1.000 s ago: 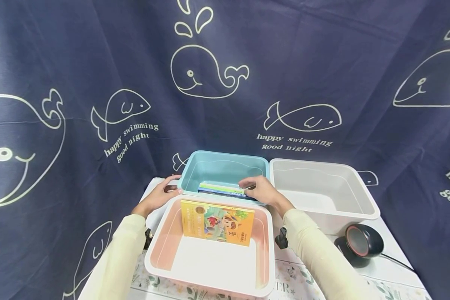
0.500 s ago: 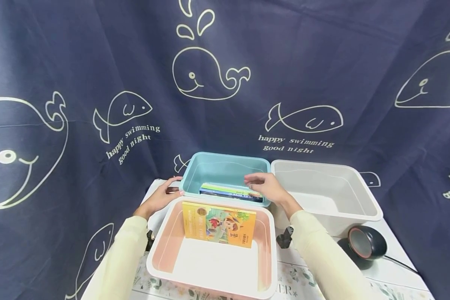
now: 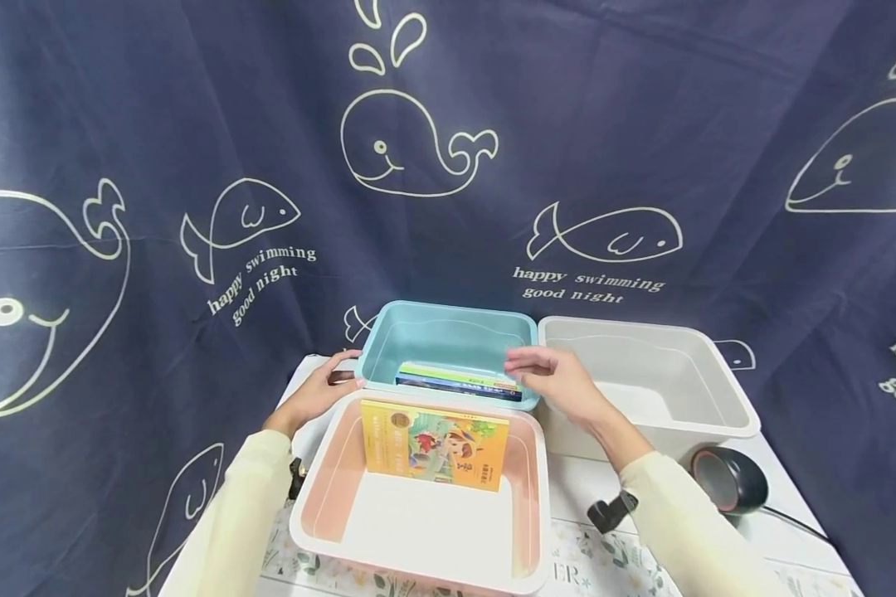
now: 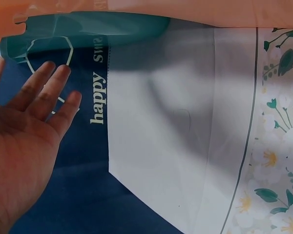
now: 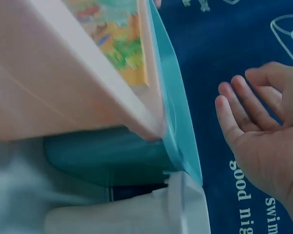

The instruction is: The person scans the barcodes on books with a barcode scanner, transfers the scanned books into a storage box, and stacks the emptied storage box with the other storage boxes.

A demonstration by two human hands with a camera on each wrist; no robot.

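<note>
My left hand [image 3: 319,395] rests at the left end of the blue bin [image 3: 448,312], its fingertips right at the rim. In the left wrist view its fingers look loosely spread. Over the right end of that bin hovers my right hand [image 3: 556,377], holding nothing, fingers relaxed. Several thin books [image 3: 455,381], with green and blue spines, stand along the bin's near wall. A yellow picture book [image 3: 435,444] stands upright against the far wall of the pink bin [image 3: 418,572], with its illustrated cover showing.
A grey-white bin [image 3: 717,373] stands right of the blue one. Beside it, on the table's right side, sits a round black object [image 3: 732,481] with a cable. Behind everything hangs a dark blue curtain [image 3: 448,240] with whale and fish drawings.
My right hand has left the books in the blue bin and moved right and back toward me. The left hand stays at the bin's left rim; the books stay in place.
</note>
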